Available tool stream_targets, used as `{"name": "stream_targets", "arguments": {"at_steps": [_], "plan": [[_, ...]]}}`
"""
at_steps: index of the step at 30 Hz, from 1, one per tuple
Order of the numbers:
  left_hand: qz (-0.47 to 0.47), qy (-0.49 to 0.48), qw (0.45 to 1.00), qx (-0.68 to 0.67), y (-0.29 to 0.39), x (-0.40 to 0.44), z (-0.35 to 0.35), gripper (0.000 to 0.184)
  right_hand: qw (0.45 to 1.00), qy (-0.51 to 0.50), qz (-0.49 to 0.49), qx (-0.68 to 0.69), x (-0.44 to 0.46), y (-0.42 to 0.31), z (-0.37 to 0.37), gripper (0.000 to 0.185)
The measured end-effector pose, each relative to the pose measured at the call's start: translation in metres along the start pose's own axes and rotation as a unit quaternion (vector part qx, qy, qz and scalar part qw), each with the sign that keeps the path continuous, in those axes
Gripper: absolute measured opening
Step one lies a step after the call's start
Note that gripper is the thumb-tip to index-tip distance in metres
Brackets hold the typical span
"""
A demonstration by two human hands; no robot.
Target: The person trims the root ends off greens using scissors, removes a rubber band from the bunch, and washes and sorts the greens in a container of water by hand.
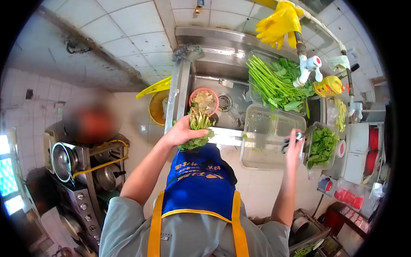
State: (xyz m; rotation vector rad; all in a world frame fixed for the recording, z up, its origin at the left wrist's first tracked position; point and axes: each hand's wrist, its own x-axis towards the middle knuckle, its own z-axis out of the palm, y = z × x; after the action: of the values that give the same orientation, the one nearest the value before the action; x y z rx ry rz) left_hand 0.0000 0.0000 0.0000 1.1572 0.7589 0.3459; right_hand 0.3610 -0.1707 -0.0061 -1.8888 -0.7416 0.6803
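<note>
My left hand [183, 132] is closed around a bunch of leafy greens [199, 122]. Its pale cut stems point toward the sink, and its leaves hang by the blue apron. Just beyond it, a pink bowl [204, 102] of pale trimmings sits in the steel sink [235, 80]. On the other side, my right hand [293, 143] grips what look like dark-handled scissors [286, 146], partly hidden by the fingers. This hand is over the right part of a clear plastic tub [257, 158] with a few leaf scraps in it.
Long-stemmed greens [272, 83] fill a container at the sink's right, under a white tap [309, 68]. A tub of cut leaves [322, 145] stands further right. Yellow gloves [280, 23] hang from the pipe. At left are a stove [83, 205] and a yellow basin [156, 107].
</note>
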Motion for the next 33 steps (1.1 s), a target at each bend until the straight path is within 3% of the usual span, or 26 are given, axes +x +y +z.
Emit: {"name": "stream_targets", "arguments": {"at_steps": [1,2,3,5,7,9,11,16,19,23,25,26,29,33], "plan": [[0.018,0.024,0.999,0.016,0.002,-0.002,0.006,0.052,1.000,-0.006,-0.002,-0.005,0.002,-0.008,0.000,0.043],[0.032,0.048,0.998,0.032,0.003,-0.006,0.013,0.050,0.990,-0.073,0.047,0.107,-0.006,-0.015,0.013,0.045],[0.052,0.082,0.991,0.087,0.010,-0.010,0.002,0.052,0.959,-0.135,0.090,0.233,-0.018,-0.038,0.049,0.048],[0.103,0.141,0.968,0.180,0.017,-0.017,0.004,0.056,0.897,-0.274,0.121,0.324,-0.032,-0.057,0.075,0.056],[0.024,0.180,0.944,0.276,0.024,-0.021,0.002,0.059,0.868,-0.312,0.182,0.339,-0.041,-0.066,0.097,0.055],[-0.033,0.204,0.915,0.346,0.033,-0.027,-0.003,0.060,0.823,-0.386,0.177,0.378,-0.052,-0.059,0.117,0.056],[-0.046,0.208,0.907,0.363,0.037,-0.033,-0.011,0.058,0.832,-0.409,0.205,0.315,-0.063,-0.063,0.132,0.063],[-0.055,0.195,0.899,0.388,0.029,-0.051,-0.062,0.057,0.847,-0.493,0.082,0.181,-0.095,-0.065,0.176,0.063],[0.023,0.161,0.947,0.278,0.019,-0.069,-0.109,0.055,0.871,-0.448,0.057,0.194,-0.119,-0.084,0.217,0.070],[0.055,0.115,0.986,0.112,-0.008,-0.089,-0.171,0.054,0.909,-0.412,-0.051,0.026,-0.134,-0.116,0.262,0.082],[0.034,0.086,0.996,0.004,-0.012,-0.096,-0.194,0.053,0.909,-0.416,-0.009,-0.018,-0.142,-0.129,0.284,0.079],[0.071,0.090,0.993,0.032,-0.013,-0.097,-0.202,0.050,0.906,-0.421,-0.001,-0.032,-0.143,-0.134,0.293,0.077],[-0.004,0.053,0.997,-0.062,-0.008,-0.107,-0.226,0.046,0.903,-0.427,0.013,-0.040,-0.150,-0.142,0.319,0.070],[0.001,0.046,0.998,-0.035,-0.019,-0.110,-0.253,0.046,0.896,-0.441,0.004,-0.050,-0.152,-0.149,0.342,0.070]]}}
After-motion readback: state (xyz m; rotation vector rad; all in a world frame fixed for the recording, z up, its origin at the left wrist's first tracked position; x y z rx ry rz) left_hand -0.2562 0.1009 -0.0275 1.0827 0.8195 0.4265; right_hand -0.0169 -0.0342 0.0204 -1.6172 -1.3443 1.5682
